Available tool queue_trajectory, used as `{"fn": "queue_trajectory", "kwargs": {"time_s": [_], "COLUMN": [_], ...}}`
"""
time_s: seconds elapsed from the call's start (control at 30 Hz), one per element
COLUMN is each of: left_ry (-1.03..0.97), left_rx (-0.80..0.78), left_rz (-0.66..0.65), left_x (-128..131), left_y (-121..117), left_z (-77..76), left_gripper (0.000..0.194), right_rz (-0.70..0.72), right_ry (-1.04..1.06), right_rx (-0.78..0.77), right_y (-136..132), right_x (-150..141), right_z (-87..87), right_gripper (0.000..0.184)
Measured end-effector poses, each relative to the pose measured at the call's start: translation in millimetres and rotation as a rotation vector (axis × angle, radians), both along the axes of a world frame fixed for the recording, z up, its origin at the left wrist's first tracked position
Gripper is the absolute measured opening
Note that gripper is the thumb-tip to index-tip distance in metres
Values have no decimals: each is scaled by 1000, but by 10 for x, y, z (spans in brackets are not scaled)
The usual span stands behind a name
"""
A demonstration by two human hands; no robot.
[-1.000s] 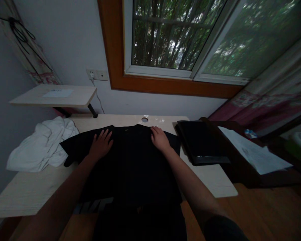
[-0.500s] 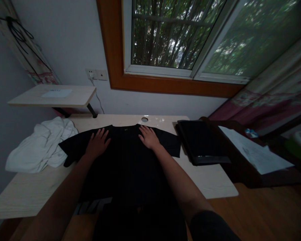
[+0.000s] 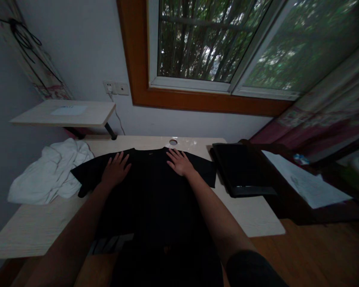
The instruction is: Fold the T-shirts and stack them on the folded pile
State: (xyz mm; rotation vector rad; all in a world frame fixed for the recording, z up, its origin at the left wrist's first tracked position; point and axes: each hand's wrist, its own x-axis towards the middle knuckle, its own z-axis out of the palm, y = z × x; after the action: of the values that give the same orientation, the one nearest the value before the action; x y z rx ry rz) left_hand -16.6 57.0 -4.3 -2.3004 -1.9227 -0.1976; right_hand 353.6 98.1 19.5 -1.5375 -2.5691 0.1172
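Observation:
A black T-shirt (image 3: 155, 191) lies spread flat on a pale wooden desk (image 3: 32, 227), collar toward the wall, its hem hanging over the front edge. My left hand (image 3: 115, 170) rests flat on the shirt's left shoulder with fingers stretched out. Flat on the right shoulder near the collar lies my right hand (image 3: 179, 162), its fingers apart. Neither hand holds anything.
A crumpled white garment (image 3: 50, 171) lies on the desk's left. A black flat case (image 3: 242, 169) sits at the desk's right edge, beside a dark table with white papers (image 3: 308, 183). A small shelf (image 3: 66, 113) juts from the wall; a window is above.
My right hand slid left along the shirt from the outer right shoulder toward the collar. My left hand shifted slightly left. The shirt looks smoother at the top.

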Motion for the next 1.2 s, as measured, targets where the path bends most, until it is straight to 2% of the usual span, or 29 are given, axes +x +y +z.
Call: {"fn": "queue_trajectory", "kwargs": {"time_s": [0.4,0.57,0.8,0.93,1.07,1.2], "left_ry": [24,40,29,30,27,39], "left_rx": [19,11,-10,1,-2,-4], "left_rz": [-14,-37,2,1,-3,-3], "left_x": [-38,-93,-137,-133,-144,-173], "left_y": [-26,-61,-81,-81,-69,-43], "left_z": [-4,-13,-49,-42,-20,15], "left_gripper": [64,65,67,68,69,69], "right_rz": [-65,-84,-128,-147,-170,-75], "right_ry": [20,28,36,44,97,106], "right_rx": [38,25,-2,1,81,112], "right_y": [14,-12,-28,-43,-166,-408], "right_x": [207,462,912,1077,1021,811], "right_z": [-85,-94,-152,-169,-98,-14], "right_gripper": [62,62,62,60,59,58]}}
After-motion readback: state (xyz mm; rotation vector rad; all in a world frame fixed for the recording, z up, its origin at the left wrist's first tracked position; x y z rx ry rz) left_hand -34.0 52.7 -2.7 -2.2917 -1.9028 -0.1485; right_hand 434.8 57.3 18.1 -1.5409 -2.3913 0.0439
